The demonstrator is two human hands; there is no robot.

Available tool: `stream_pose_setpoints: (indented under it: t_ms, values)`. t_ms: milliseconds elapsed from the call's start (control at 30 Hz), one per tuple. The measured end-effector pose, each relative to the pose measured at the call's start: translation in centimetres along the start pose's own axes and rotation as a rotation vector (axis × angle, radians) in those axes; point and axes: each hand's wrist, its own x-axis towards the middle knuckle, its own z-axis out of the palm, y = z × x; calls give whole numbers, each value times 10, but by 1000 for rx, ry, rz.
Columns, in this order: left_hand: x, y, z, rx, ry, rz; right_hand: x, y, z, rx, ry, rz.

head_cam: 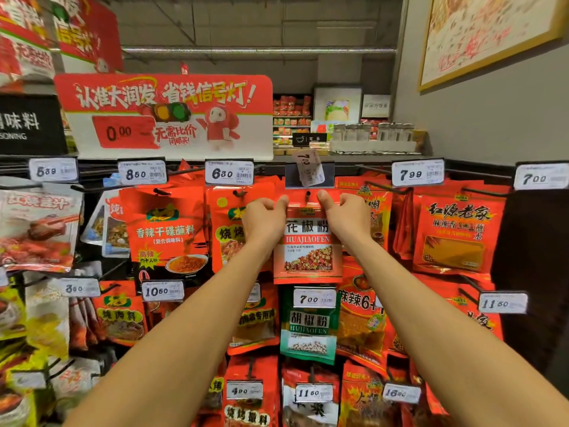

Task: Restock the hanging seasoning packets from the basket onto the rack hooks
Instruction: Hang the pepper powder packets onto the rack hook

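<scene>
Both sets of fingers were curled, pinching the top corners of a red packet: the left hand at its left corner, the right hand at its right. The packet's hole sat on a rack hook, beneath a crooked 7.00 tag. A green packet hung just below.

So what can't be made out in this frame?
- Basket: outside the head view.
- Hook: only its tip shows; whether the packet is fully threaded is unclear.
- Fingertips of the left hand and right hand: behind the packet's top.
- Tilted price tag: small print blurred.
- Packets behind: count hidden by the front one.
</scene>
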Motion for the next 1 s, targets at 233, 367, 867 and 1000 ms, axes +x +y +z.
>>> stream_pose_setpoints:
  t_ms: [233,367,867,1000]
  values:
    - [-31,-41,12,194,-174,181,-38,18,33,33,-21,-54]
    - [-17,-44,26,165,-205,113,-23,21,54,37,-68,39]
    - [11,-27,39,-60,-69,59,-2,26,47,158,-75,1]
    - [18,-23,46,68,-46,38,7,21,49,142,-66,14]
